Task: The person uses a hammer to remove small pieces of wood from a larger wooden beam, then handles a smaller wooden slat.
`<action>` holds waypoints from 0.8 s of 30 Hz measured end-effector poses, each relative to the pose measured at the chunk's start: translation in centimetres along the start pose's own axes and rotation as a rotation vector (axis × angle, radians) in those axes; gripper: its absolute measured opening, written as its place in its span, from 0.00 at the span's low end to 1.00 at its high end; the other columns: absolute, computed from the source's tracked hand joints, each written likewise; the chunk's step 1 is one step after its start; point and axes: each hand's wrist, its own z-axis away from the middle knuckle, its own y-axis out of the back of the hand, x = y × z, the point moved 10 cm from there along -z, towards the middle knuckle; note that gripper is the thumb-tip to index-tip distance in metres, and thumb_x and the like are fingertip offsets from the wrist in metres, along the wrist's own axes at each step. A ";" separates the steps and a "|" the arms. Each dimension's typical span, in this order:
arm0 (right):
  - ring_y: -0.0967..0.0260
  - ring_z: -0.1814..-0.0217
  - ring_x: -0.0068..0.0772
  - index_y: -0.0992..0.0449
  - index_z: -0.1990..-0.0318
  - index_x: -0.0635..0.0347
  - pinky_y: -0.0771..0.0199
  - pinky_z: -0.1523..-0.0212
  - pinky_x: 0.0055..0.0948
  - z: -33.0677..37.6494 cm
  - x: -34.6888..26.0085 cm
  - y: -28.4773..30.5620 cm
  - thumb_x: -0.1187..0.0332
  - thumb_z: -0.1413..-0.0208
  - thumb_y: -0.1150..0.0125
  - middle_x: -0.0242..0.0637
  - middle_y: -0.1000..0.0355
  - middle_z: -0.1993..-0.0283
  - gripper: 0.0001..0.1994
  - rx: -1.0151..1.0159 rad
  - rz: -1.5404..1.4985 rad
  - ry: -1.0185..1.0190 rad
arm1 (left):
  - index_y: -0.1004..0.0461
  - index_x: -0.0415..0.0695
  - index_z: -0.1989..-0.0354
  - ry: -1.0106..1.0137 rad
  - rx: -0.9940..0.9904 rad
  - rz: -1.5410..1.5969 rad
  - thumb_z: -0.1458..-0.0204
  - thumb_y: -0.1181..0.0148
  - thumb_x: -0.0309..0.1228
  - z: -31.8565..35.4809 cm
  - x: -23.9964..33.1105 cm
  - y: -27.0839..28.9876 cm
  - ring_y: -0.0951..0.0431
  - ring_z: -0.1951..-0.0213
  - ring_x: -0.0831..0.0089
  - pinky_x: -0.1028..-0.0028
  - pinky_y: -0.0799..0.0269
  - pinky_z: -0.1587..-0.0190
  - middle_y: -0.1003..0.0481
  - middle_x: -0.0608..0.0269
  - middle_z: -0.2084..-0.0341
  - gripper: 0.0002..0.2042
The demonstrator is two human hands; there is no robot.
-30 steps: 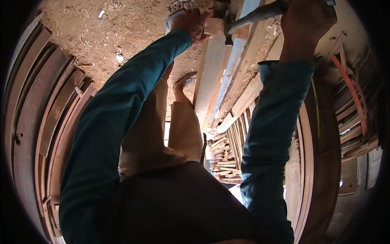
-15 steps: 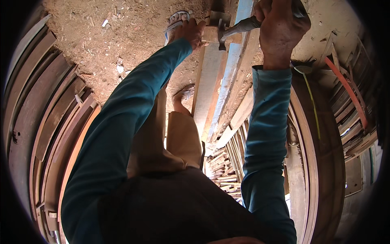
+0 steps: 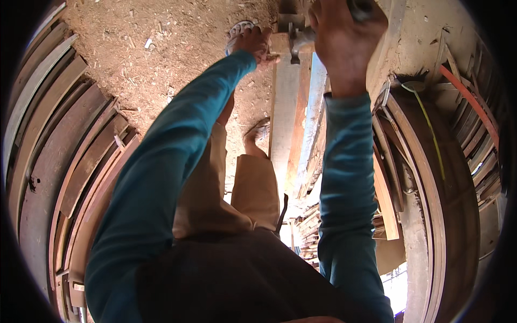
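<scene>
My right hand (image 3: 350,46) is wrapped around the handle of a hammer (image 3: 295,44). The hammer's dark metal head is at a small pale wooden block (image 3: 280,44); whether the two touch, I cannot tell. On the block's left side my left hand (image 3: 252,43) grips its end, fingers bent and thumb below. The block lies across the far end of a long wooden beam (image 3: 285,102). A dark piece, its kind unclear, sits just beyond the hammer head.
Beside the beam runs a strip with pale blue paint (image 3: 314,107). Curved-looking stacked boards (image 3: 59,145) stand at left. More planks (image 3: 425,215) and a yellow-green strap (image 3: 425,121) are at right. Wood chips cover the dirt floor (image 3: 156,70). My sandalled feet are left of the beam.
My right hand has moved left, closer to the block, with the hammer. The hammer head and left hand stay at nearly the same place. The view has shifted slightly.
</scene>
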 end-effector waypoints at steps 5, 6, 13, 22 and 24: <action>0.37 0.81 0.32 0.34 0.81 0.58 0.34 0.76 0.30 14.7 -3.4 0.1 0.79 0.57 0.37 0.35 0.36 0.81 0.11 -0.086 0.314 0.359 | 0.43 0.51 0.34 -0.072 0.085 -0.041 0.50 0.35 0.48 0.8 -0.9 -1.7 0.34 0.40 0.43 0.45 0.38 0.38 0.36 0.44 0.43 0.36; 0.36 0.81 0.35 0.37 0.83 0.57 0.33 0.75 0.33 16.5 -4.2 -0.5 0.81 0.60 0.37 0.36 0.37 0.81 0.13 -0.155 0.139 0.410 | 0.43 0.52 0.34 -0.086 0.100 -0.071 0.48 0.37 0.48 0.3 -0.5 -2.2 0.34 0.40 0.43 0.44 0.39 0.37 0.36 0.44 0.42 0.35; 0.34 0.75 0.43 0.38 0.81 0.59 0.33 0.70 0.39 18.9 -3.6 0.5 0.82 0.64 0.38 0.38 0.36 0.79 0.12 -0.171 0.142 0.354 | 0.54 0.65 0.27 -0.204 0.252 -0.001 0.57 0.27 0.44 1.7 2.3 1.4 0.32 0.42 0.45 0.48 0.33 0.42 0.33 0.46 0.45 0.49; 0.29 0.58 0.49 0.33 0.74 0.63 0.28 0.48 0.50 22.8 -4.7 3.0 0.80 0.55 0.36 0.42 0.31 0.68 0.09 -0.025 0.138 0.118 | 0.39 0.65 0.31 -0.507 0.055 -0.070 0.56 0.29 0.35 3.0 5.5 3.9 0.29 0.48 0.48 0.58 0.29 0.46 0.30 0.47 0.50 0.40; 0.28 0.64 0.48 0.32 0.73 0.62 0.27 0.57 0.45 24.0 -7.8 4.4 0.80 0.56 0.36 0.40 0.32 0.71 0.08 0.109 0.187 0.065 | 0.40 0.65 0.30 -0.607 -0.008 -0.085 0.56 0.29 0.35 7.9 7.8 3.0 0.28 0.49 0.48 0.58 0.29 0.47 0.30 0.47 0.52 0.40</action>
